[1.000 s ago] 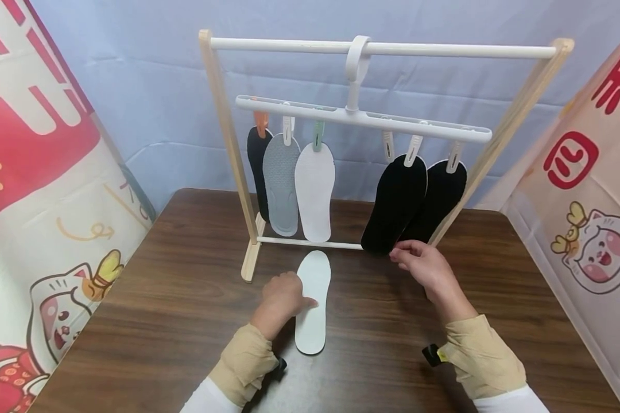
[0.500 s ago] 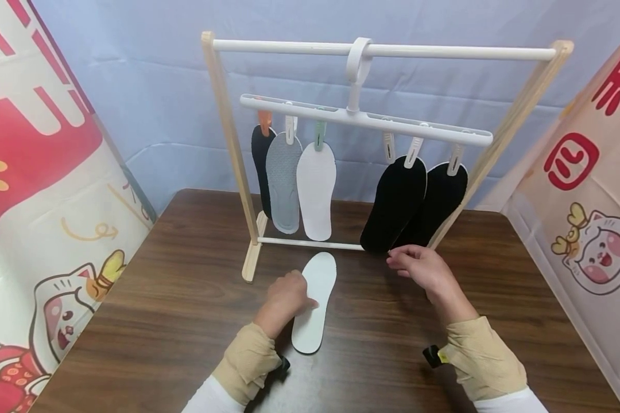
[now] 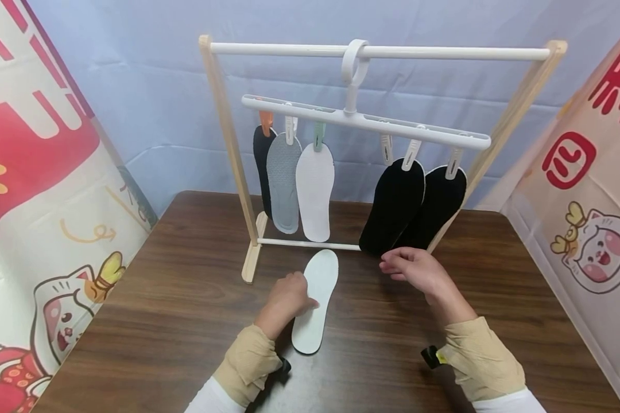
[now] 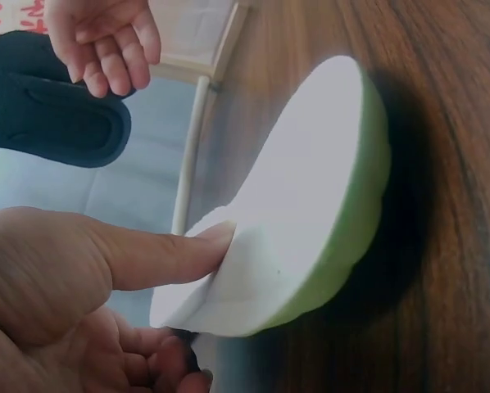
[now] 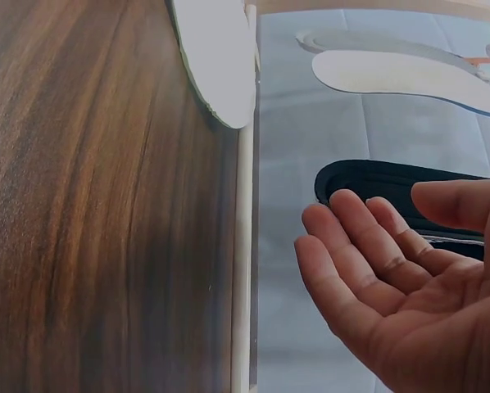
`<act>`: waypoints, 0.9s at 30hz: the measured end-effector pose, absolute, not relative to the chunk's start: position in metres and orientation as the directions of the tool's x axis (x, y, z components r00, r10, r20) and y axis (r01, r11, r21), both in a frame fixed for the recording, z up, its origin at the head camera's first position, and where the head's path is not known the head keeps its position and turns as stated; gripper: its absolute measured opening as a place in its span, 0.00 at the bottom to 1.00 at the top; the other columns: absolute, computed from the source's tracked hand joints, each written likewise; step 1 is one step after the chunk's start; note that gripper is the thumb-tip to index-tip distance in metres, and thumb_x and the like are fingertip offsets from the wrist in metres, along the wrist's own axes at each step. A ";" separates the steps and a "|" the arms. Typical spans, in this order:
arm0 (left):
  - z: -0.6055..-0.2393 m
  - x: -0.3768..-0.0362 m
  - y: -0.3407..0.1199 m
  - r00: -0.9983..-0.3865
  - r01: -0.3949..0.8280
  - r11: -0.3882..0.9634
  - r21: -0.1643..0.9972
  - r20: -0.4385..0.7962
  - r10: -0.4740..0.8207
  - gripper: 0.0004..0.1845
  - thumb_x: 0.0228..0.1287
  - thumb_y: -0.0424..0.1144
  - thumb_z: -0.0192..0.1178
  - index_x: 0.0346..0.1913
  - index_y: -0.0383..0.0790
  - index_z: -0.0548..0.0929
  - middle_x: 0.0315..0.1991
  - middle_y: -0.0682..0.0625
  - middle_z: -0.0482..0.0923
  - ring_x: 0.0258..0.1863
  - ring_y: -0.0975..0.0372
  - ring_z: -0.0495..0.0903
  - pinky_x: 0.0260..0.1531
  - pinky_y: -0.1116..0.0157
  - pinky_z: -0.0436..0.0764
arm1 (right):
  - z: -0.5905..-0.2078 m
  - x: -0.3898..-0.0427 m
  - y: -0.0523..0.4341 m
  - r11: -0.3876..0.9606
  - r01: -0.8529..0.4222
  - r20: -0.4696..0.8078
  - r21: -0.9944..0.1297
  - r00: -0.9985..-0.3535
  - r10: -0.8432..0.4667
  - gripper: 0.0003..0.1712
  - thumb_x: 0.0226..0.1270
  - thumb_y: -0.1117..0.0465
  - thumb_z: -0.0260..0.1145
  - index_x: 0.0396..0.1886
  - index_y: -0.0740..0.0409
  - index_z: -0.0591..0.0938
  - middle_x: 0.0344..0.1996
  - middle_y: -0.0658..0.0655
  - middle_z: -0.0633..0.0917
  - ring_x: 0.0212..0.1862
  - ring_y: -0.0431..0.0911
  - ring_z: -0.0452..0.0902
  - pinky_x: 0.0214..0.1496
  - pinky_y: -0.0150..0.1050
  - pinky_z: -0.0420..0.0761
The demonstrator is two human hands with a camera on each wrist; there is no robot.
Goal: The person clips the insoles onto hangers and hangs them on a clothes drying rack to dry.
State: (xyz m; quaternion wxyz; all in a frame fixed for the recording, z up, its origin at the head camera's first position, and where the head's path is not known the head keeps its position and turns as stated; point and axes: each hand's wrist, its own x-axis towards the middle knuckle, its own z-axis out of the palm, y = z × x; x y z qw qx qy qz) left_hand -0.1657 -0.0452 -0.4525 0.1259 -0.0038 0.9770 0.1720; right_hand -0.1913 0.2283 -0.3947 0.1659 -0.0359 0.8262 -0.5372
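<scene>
Dark wood tabletop [image 3: 160,321] below a wooden drying rack [image 3: 222,132] carries a white insole [image 3: 316,298], its edge lifted and pinched by the left hand [image 3: 285,299], while the right hand [image 3: 418,271], fingers loosely parted and holding nothing, hovers just below a hanging black insole [image 3: 395,201].

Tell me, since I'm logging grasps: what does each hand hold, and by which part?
The left hand pinches the white insole at its left edge, near mid-length. The right hand holds nothing.
</scene>
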 end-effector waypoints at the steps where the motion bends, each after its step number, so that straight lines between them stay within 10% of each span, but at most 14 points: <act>1: -0.452 -0.166 -0.045 -0.968 -0.055 0.938 0.343 -0.250 0.035 0.31 0.51 0.52 0.78 0.46 0.29 0.78 0.41 0.37 0.80 0.44 0.42 0.83 0.44 0.51 0.81 | -0.394 -0.191 0.228 0.414 0.112 -0.230 -0.903 -0.941 -0.246 0.23 0.80 0.58 0.56 0.60 0.75 0.75 0.52 0.68 0.86 0.56 0.55 0.84 0.58 0.47 0.82; 27: -0.442 -0.163 -0.047 -0.964 -0.066 0.832 0.550 -0.252 0.089 0.22 0.59 0.44 0.73 0.48 0.35 0.77 0.39 0.41 0.83 0.37 0.49 0.83 0.35 0.54 0.80 | -0.379 -0.190 0.219 0.382 0.055 -0.200 -0.922 -0.915 -0.351 0.27 0.81 0.58 0.55 0.70 0.71 0.69 0.64 0.72 0.77 0.65 0.59 0.77 0.68 0.51 0.73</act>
